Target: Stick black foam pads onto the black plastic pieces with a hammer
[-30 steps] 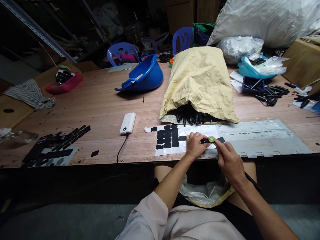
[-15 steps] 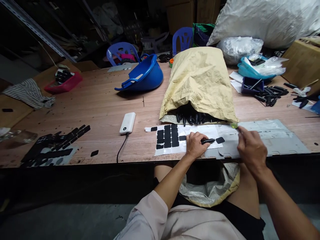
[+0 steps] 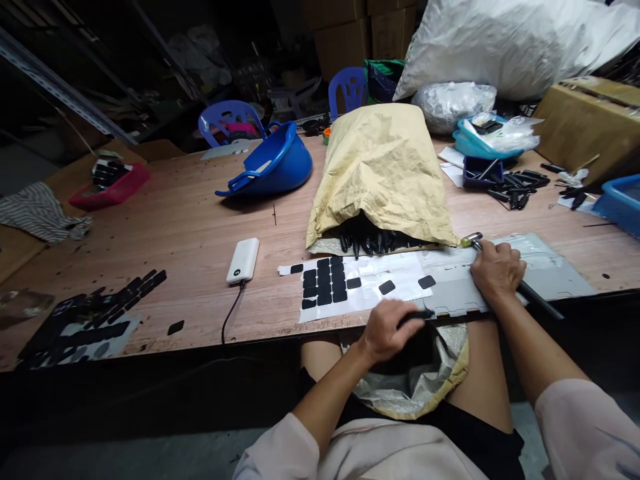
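My left hand [image 3: 387, 330] is closed on a slim black pen-like piece [image 3: 423, 314] at the table's front edge, above the open mouth of a sack [image 3: 453, 390] on my lap. My right hand [image 3: 499, 270] grips a small hammer [image 3: 543, 301]. Its head, with a yellow-green face, lies near the corner of the paper bag, and its dark handle slants toward the table edge. Between the hands and the bag, a white sheet [image 3: 367, 303] carries rows of black rounded stickers [image 3: 325, 287]. Several single stickers lie to their right. A grey board [image 3: 540, 260] is under my right hand.
Beyond the sheet lies a tan paper bag [image 3: 380, 160] with black pieces [image 3: 367, 243] at its mouth. A white power bank [image 3: 243, 260] with a cable and a tilted blue basin [image 3: 285, 167] stand left. More black pieces [image 3: 520, 183] and a teal basket [image 3: 493, 143] are at right.
My left hand has come off the white sheet toward the sack, with the black piece still held. The right hand has lowered onto the board with the hammer. The view has shifted slightly.
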A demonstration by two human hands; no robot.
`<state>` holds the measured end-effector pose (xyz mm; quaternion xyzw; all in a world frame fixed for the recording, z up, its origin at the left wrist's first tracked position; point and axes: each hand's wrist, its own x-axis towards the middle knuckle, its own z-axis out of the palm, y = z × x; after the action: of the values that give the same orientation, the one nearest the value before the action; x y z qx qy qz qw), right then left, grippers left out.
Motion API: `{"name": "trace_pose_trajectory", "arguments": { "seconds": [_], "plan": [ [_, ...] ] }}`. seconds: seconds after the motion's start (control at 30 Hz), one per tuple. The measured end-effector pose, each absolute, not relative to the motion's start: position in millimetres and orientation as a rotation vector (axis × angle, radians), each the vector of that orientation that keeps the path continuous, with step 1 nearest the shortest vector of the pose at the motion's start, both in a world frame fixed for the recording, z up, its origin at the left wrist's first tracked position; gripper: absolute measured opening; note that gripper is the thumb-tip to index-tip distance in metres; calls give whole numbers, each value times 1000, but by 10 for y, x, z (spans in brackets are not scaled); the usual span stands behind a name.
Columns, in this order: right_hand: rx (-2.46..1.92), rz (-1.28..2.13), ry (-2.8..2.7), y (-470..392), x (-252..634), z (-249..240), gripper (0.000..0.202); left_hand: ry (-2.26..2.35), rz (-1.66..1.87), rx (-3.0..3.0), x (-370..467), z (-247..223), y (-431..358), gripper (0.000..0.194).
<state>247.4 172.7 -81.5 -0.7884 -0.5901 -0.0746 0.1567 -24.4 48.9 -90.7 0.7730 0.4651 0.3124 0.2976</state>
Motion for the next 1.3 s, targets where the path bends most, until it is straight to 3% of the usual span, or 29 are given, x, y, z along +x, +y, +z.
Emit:
{"name": "trace_pose_trajectory", "arguments": {
  "seconds": [0.07, 0.33, 0.43, 0.53, 0.7, 0.83, 1.07, 1.2, 1.3],
  "plan": [
    [-2267, -230, -1690, 1728, 2482, -819, 44, 1115, 693, 2079, -263, -1054, 191, 27],
    [-2260, -267, -1698, 1716, 2472, -825, 43, 1643, -211, 1668, -204, -1489, -30, 39],
    [-2268, -275, -1711, 1711, 2476, -822, 43, 1471, -73, 1775, -157, -1238, 26, 46],
    [-2265, -290, -1714, 1711, 2481, -830, 43, 1326, 314, 1787, -204, -831, 240, 23],
    [-2272, -303, -1714, 1719, 2467, -837, 43, 1980, 762, 1654, -576, -393, 1185, 22],
    [-2295, -296, -1719, 1724, 2455, -825, 43, 2411, 598, 1514, -751, -373, 1818, 19],
    [-2313, -281, -1717, 1717, 2445, -795, 41, 2447, 290, 1433, -738, -340, 1769, 20],
    [-2306, -281, -1718, 1716, 2443, -795, 39, 2449, 400, 1470, -794, -380, 1358, 17],
    [-2291, -284, -1723, 1721, 2448, -808, 41, 2200, 582, 1753, -642, -485, 1075, 12]
  ]
}}
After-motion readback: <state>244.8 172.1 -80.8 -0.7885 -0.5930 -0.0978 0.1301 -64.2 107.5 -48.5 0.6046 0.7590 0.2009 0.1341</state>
